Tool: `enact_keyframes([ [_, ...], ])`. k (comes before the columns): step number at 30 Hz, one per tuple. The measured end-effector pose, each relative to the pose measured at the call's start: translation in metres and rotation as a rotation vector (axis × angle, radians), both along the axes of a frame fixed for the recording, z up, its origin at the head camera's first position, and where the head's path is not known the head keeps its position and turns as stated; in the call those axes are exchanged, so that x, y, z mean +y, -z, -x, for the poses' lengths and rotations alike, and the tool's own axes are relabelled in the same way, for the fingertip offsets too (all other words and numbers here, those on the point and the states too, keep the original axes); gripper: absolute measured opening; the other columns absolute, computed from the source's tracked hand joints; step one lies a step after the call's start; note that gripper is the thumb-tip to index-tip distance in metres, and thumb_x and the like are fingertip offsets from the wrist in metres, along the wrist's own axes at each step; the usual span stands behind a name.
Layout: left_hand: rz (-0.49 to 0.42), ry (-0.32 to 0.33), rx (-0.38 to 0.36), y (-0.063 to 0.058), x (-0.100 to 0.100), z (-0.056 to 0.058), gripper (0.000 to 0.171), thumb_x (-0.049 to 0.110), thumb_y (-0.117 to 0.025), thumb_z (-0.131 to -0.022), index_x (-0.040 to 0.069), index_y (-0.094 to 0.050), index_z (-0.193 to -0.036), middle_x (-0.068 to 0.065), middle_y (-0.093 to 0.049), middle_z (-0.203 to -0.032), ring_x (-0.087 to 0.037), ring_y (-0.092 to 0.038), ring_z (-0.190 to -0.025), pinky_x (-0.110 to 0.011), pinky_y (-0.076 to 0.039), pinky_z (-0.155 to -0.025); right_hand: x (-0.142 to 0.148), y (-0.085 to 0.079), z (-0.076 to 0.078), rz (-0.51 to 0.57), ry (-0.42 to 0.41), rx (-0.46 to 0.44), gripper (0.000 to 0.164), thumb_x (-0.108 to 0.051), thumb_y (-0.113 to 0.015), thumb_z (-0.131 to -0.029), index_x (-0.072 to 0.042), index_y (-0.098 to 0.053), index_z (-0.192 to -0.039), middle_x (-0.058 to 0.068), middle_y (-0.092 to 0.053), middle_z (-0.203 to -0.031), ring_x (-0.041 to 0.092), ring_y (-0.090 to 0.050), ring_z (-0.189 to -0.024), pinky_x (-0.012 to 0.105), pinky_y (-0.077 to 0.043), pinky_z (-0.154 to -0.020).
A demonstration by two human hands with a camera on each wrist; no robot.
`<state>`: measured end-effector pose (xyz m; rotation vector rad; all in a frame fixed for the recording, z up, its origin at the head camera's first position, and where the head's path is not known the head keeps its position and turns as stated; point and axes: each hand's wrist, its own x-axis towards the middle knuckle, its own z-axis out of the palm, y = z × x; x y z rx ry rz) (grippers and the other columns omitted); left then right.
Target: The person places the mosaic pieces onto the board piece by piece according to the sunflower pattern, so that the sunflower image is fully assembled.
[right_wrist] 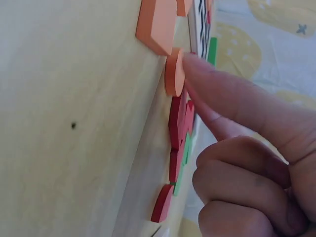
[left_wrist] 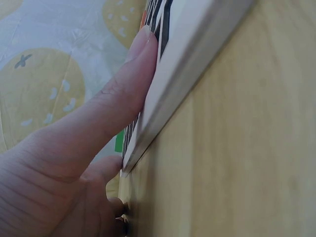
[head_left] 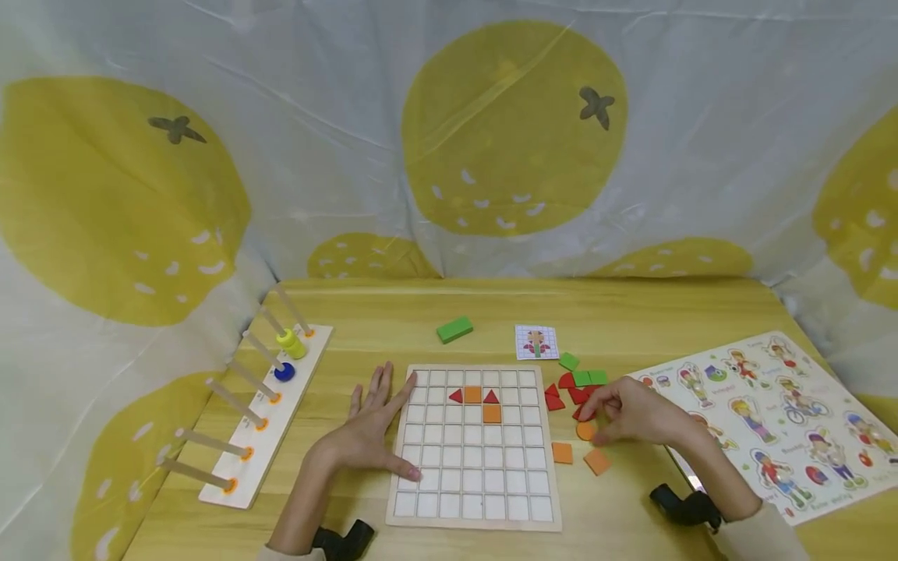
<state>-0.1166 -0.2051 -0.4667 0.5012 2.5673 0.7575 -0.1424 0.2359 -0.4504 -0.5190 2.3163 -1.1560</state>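
A pale wooden grid board [head_left: 452, 506] holds two orange squares [head_left: 492, 414] and two red triangles [head_left: 456, 396] in its upper cells. My left hand [head_left: 368, 440] spreads over the board's left edge, thumb on the lower cells and index fingertip at the top left corner. Beside the board's right edge, my right hand [head_left: 634, 411] reaches down to the loose pieces. Its thumb and index finger stand apart around an orange disc [head_left: 585, 431], the index tip by the red pieces [head_left: 554, 403]; the other fingers are curled. In the right wrist view the thumb tip overlaps the disc [right_wrist: 174, 74].
Loose orange squares [head_left: 597, 461] and green squares [head_left: 569, 361] lie near the right hand. A pattern card [head_left: 536, 342] and a green block [head_left: 455, 329] are behind the board. A peg rack [head_left: 242, 483] stands left; a picture puzzle board [head_left: 828, 495] lies right.
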Motion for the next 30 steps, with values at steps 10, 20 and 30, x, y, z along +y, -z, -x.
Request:
enact_keyframes([
  [10,0.009,0.007,0.034,-0.003,0.0,0.003,0.144,0.057,-0.093,-0.065,0.018,-0.001,-0.168,-0.023,0.03,-0.168,-0.044,0.027,-0.156,-0.07,0.018,-0.121,-0.003,-0.004,0.004,-0.047,0.011,0.001,0.022,-0.006,-0.088,-0.075,-0.008,-0.077,-0.094,-0.005,-0.049,-0.058,0.003,-0.033,-0.051,0.019,-0.033,-0.05],
  [20,0.006,0.011,0.026,-0.008,-0.002,0.002,0.144,0.054,-0.094,-0.065,0.015,-0.002,-0.167,-0.025,0.03,-0.167,-0.046,0.026,-0.156,-0.07,0.019,-0.121,-0.012,0.003,0.004,-0.038,0.019,0.09,0.022,-0.013,-0.089,-0.079,-0.01,-0.077,-0.097,-0.008,-0.04,-0.059,0.002,-0.028,-0.054,0.02,-0.028,-0.053],
  [30,0.011,0.017,0.019,-0.005,-0.001,0.0,0.144,0.056,-0.094,-0.066,0.015,-0.001,-0.168,-0.026,0.03,-0.166,-0.046,0.026,-0.156,-0.071,0.018,-0.121,-0.019,0.0,0.0,-0.087,0.04,0.153,0.018,-0.016,-0.087,-0.082,-0.009,-0.077,-0.096,-0.009,-0.036,-0.058,0.003,-0.029,-0.054,0.02,-0.027,-0.052],
])
